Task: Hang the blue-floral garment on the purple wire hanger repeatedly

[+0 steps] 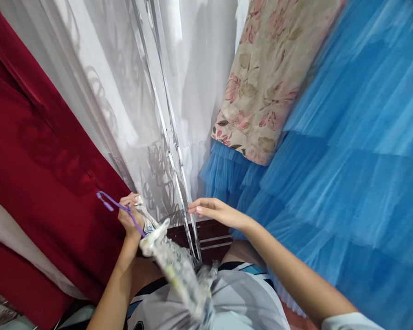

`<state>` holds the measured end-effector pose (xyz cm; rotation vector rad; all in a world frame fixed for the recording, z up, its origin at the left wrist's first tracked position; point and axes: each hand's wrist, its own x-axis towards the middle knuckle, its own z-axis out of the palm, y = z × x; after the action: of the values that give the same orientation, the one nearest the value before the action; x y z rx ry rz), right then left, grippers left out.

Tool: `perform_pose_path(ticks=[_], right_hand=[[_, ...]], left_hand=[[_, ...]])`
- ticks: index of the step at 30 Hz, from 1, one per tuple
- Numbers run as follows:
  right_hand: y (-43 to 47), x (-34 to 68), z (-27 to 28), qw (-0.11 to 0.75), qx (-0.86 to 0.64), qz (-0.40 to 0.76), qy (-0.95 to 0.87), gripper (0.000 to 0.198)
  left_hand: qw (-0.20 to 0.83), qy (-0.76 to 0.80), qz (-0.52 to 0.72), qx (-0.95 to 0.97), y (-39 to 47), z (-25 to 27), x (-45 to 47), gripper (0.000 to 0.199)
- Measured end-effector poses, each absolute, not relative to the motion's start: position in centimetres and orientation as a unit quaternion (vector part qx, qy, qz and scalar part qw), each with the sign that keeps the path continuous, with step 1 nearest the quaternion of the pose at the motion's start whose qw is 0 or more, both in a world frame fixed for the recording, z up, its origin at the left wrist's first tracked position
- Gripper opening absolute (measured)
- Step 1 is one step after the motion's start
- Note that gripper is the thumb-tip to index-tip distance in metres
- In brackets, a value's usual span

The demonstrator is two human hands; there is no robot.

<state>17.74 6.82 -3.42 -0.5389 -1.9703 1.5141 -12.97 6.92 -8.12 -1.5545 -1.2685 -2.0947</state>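
My left hand (130,214) is closed on a light patterned garment (177,259), whose cloth bunches at the fingers and hangs down across my lap, blurred in places. A purple clothes hanger (106,198) runs across the same hand, with its hook pointing left; its lower part is hidden by the cloth. To the right, my right hand (215,211) holds nothing, and its fingers stretch out towards the white metal posts (174,151). Whether the fingertips touch the metal, I cannot tell.
Long red cloth (44,137) hangs on the left, beside sheer white fabric (113,91) behind the posts. A beige floral garment (258,91) and layered blue tulle (358,174) hang on the right. Low white bars (215,242) cross near the dark floor between my knees.
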Motion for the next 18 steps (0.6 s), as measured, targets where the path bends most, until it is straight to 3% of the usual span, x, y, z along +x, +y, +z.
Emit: perform_pose_path(ticks=[3, 5, 10, 14, 18], right_hand=[[6.7, 16.5, -7.2, 0.401, -0.262, 0.494, -0.726, 0.056], [6.1, 15.8, -8.9, 0.457, -0.283, 0.466, -0.702, 0.059], [2.5, 17.4, -11.9, 0.55, -0.318, 0.595, -0.493, 0.045], [0.1, 21.0, -12.5, 0.592, -0.383, 0.627, -0.331, 0.049], [0.6, 23.2, -10.1, 0.641, -0.379, 0.576, -0.338, 0.058]], left_hand=[[0.009, -0.311, -0.8, -0.514, 6.6, -7.0, -7.8, 0.033], [-0.141, -0.26, -0.817, -0.495, 6.2, -5.8, -4.0, 0.029], [-0.467, -0.161, -0.724, -0.482, 4.9, -4.0, 2.4, 0.031], [-0.601, -0.121, -0.604, -0.509, 5.3, -3.3, 5.4, 0.029], [-0.647, -0.083, -0.544, -0.528, 8.1, -1.4, 8.4, 0.03]])
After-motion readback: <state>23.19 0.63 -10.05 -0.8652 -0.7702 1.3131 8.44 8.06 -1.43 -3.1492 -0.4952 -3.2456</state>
